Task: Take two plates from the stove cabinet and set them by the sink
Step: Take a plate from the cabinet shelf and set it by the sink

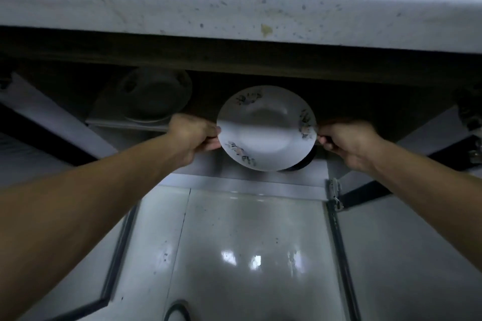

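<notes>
A white plate with flower prints on its rim point(266, 129) is held level in front of the open cabinet under the counter. My left hand point(194, 137) grips its left edge and my right hand point(348, 142) grips its right edge. A dark rim point(302, 164) shows just beneath the plate at its lower right; I cannot tell whether it is a second plate. Deeper in the dark cabinet, to the left, a stack of plates point(156, 96) rests on a shelf.
The speckled white counter slab point(234, 10) overhangs the cabinet above my hands. Open cabinet doors point(52, 117) angle out at left and right, with a hinge point(335, 193) at the right. Glossy floor tiles point(247, 255) lie below.
</notes>
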`<state>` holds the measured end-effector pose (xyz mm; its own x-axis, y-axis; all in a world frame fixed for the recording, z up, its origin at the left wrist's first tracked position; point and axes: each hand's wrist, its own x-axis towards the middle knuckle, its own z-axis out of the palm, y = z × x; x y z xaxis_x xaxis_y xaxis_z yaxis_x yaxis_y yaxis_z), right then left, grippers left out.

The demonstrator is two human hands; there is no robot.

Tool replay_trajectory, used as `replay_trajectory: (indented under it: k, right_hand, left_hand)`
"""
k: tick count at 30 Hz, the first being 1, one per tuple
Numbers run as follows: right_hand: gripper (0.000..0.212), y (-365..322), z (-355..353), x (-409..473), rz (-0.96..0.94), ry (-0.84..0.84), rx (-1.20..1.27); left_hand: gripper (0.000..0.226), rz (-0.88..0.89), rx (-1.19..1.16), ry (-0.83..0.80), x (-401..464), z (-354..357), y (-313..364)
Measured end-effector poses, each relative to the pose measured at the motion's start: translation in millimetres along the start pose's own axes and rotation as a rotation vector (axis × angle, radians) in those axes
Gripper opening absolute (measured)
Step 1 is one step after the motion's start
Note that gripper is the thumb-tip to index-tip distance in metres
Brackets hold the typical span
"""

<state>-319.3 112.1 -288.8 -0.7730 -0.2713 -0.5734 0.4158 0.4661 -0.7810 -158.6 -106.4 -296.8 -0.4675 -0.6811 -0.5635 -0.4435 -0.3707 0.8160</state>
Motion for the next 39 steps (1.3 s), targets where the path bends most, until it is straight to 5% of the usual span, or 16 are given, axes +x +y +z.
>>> replay_trajectory:
  k: [7, 20, 39]
  right_hand:
    - [0.015, 6, 2, -61, -0.077, -0.002, 0.01]
    - [0.005, 3, 1, -189, -0.066, -0.019, -0.002]
    - [0.012, -183, -32, -411, -0.23, -0.135, 0.063]
  left_hand:
    - [0.005, -0.073, 0.002, 0.06, -68, -39, -11]
    - [0.001, -0.043, -0.026, 0.024, -182, -112, -10]
    - [0.005, 0.11, -0.134, 0.07, -389, -206, 169]
